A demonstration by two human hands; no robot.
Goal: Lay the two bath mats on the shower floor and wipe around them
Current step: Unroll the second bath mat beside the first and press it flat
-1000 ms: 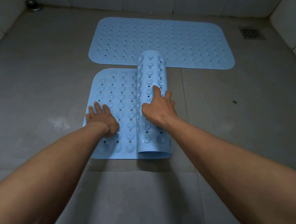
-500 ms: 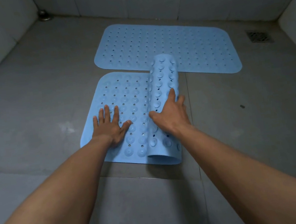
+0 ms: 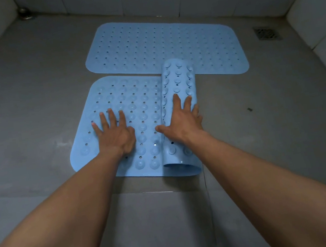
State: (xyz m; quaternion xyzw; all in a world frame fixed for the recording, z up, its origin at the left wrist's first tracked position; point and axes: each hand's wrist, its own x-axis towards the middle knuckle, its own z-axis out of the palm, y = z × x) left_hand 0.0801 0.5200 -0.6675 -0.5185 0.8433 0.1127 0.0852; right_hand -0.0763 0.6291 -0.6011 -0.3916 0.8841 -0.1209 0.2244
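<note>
1. Head view shows the shower floor point(image 3: 31, 126) carrying both mats. No cloth for wiping is in view.
2. Beyond the fingertips of both grips, the far mat point(image 3: 165, 44) lies fully flat. Its long axis runs left to right, across the line of the arms.
3. Under the grips is the near mat point(image 3: 129, 105), only partly spread. It unrolls toward the right, so I judge its long axis will end up parallel to the far mat's.
4. On the near mat's right side is the roll point(image 3: 179, 82), and its own axis points away from the person. Its far end lies over the near edge of the far mat.
5. The left grip point(image 3: 115, 134), a bare hand, has its fingers spread straight and presses the flat part down. The right grip point(image 3: 182, 120) lies flat over the roll's top with its fingers apart, clamping nothing.
6. Risks from here:
   - If the roll is pushed on as it lies, its far end may ride onto the far mat and leave the two overlapped.
   - If the right grip lifts, the curl may spring back.
   - The near mat's suction cups seem to face up. If so, it would not hold to the floor.
7. Well right of the right grip is the drain point(image 3: 266, 33), clear of both mats. A skewed spread could drift toward it.
</note>
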